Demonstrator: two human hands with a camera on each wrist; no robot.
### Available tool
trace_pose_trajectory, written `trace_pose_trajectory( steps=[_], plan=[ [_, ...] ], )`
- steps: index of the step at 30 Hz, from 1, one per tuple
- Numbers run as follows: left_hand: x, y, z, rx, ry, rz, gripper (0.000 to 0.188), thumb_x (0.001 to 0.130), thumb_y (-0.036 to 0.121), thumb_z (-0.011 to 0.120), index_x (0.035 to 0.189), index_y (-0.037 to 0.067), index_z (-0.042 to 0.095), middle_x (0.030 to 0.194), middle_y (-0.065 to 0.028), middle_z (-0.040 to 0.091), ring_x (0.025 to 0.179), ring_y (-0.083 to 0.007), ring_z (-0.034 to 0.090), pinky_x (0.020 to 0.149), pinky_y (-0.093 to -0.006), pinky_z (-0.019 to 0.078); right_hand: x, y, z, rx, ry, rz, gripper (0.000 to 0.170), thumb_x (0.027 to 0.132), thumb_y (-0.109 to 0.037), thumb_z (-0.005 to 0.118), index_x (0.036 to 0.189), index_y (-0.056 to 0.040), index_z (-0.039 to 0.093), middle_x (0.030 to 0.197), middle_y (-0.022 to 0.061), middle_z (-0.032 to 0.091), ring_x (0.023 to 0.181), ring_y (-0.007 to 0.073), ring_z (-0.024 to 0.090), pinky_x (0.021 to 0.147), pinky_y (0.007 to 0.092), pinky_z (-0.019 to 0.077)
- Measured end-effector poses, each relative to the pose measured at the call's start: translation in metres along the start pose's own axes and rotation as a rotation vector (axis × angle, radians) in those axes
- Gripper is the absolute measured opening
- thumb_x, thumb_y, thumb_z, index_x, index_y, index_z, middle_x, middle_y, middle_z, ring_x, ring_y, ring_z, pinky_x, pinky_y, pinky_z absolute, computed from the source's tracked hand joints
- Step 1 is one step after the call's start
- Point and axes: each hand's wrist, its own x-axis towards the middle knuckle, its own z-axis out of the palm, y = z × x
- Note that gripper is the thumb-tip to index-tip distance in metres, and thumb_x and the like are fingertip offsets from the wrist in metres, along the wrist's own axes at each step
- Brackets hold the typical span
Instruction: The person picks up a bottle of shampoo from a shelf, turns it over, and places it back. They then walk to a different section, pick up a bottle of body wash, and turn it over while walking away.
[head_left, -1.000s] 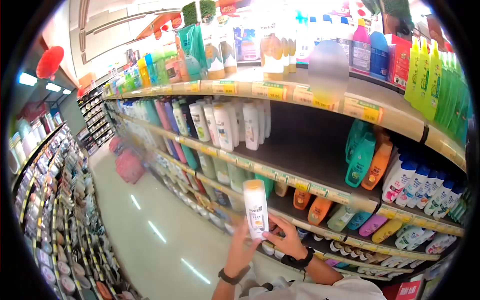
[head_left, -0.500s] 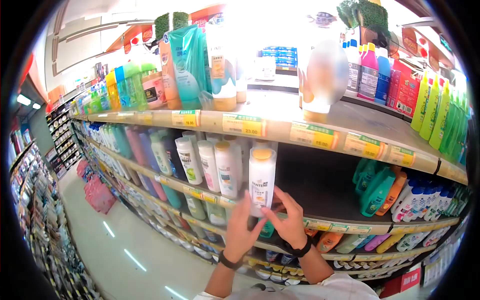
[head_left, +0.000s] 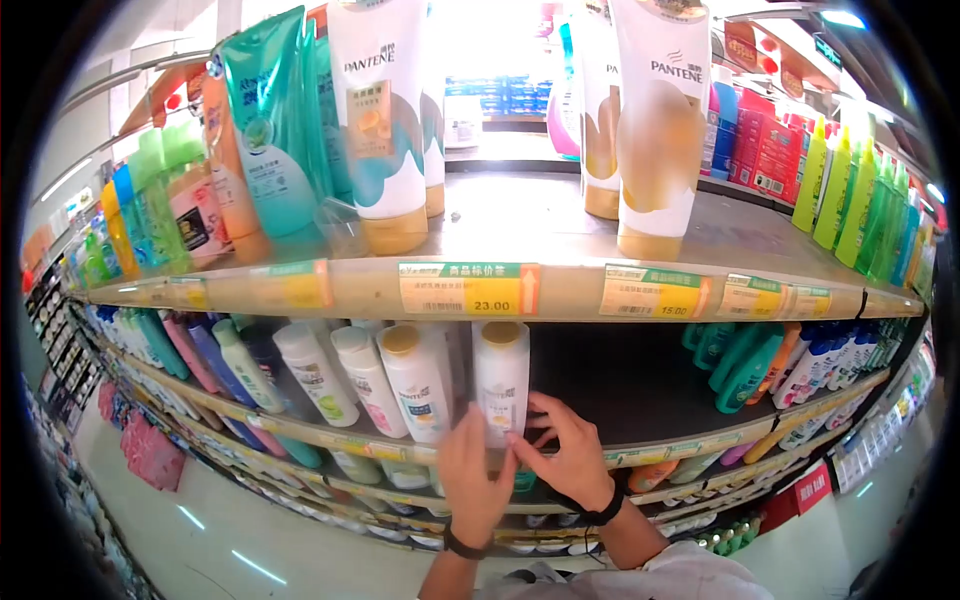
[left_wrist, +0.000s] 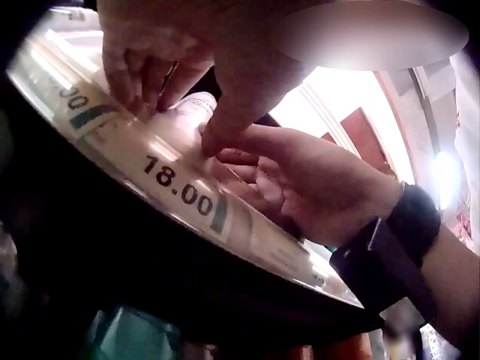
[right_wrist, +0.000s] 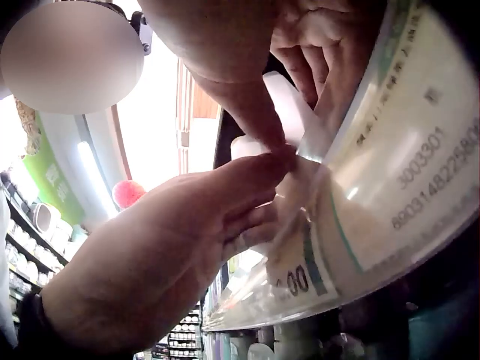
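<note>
So in the head view you've got the white bottle (head_left: 502,380) upright at the front of the middle shelf, its gold cap showing just below the upper shelf edge (head_left: 360,292); tip it and that cap might clip the edge. Your right hand (head_left: 570,448) pinches it low, thumb in front, fingers along the side. Your left hand (head_left: 472,470) is blurry beside it, and I can't tell if it's gripping or just steadying. A hold that low could let the top wobble into the gold-capped neighbor (head_left: 416,385) and start a domino mess. Left wrist view: both hands crowd over the 18.00 price strip (left_wrist: 178,184), so the bottle's base could snag there. Right wrist view: your thumbs bunch together by the bottle, and if they get in each other's way, imo one slips and the bottle drops.
</note>
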Motion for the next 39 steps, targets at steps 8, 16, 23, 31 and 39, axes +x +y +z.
trace_pose_trajectory(
  steps=[8, 16, 23, 31, 39],
  plan=[
    [-0.007, -0.002, 0.006, -0.052, 0.045, -0.07, 0.069, 0.078, 0.009, 0.076, 0.14, -0.002, 0.047, 0.134, -0.0211, 0.052, 0.119, -0.0391, 0.05, 0.1, -0.0461, 0.0407, -0.001, 0.0, 0.003, -0.031, -0.034, -0.017, 0.056, 0.079, -0.018, 0.081, 0.126, -0.0008, 0.056, 0.112, 0.0152, 0.068, 0.09, 0.0227, 0.072, 0.066, 0.0301, 0.0591],
    [-0.008, 0.005, 0.014, -0.121, 0.139, -0.077, 0.073, 0.075, -0.003, 0.072, 0.143, -0.002, 0.044, 0.134, -0.0209, 0.051, 0.124, -0.0369, 0.048, 0.104, -0.0442, 0.0382, -0.001, -0.002, 0.001, -0.013, -0.084, 0.025, 0.054, 0.085, -0.025, 0.076, 0.13, -0.0043, 0.053, 0.116, 0.0144, 0.065, 0.092, 0.0276, 0.071, 0.068, 0.035, 0.0591],
    [-0.017, 0.015, 0.006, -0.15, 0.189, -0.009, 0.046, 0.083, -0.001, 0.067, 0.126, -0.002, 0.052, 0.139, -0.0208, 0.046, 0.127, -0.0356, 0.045, 0.108, -0.0467, 0.0338, -0.026, -0.004, -0.028, -0.004, 0.123, -0.182, 0.038, 0.086, -0.018, 0.074, 0.119, -0.0047, 0.062, 0.115, 0.0126, 0.066, 0.092, 0.0339, 0.066, 0.082, 0.0393, 0.0544],
    [-0.09, 0.059, 0.032, -0.481, -0.395, 0.011, 0.013, 0.086, 0.007, 0.065, 0.098, 0.003, 0.065, 0.096, -0.0121, 0.068, 0.081, -0.0317, 0.064, 0.079, -0.0393, 0.0494, -0.167, 0.057, -0.104, -0.021, 0.044, 0.127, 0.015, 0.088, -0.013, 0.072, 0.099, -0.0027, 0.069, 0.09, 0.0123, 0.07, 0.074, 0.0247, 0.068, 0.065, 0.0317, 0.0542],
    [-0.301, 0.076, 0.102, -0.446, -1.778, 0.26, 0.025, 0.091, 0.021, 0.059, 0.098, -0.001, 0.067, 0.097, -0.0202, 0.067, 0.091, -0.0362, 0.064, 0.081, -0.0442, 0.049, -0.385, 0.047, -0.195, -0.055, 0.2, 0.674, 0.021, 0.095, -0.024, 0.067, 0.103, -0.0054, 0.07, 0.08, 0.0032, 0.071, 0.063, 0.0114, 0.062, 0.057, 0.0278, 0.0494]
  ],
)
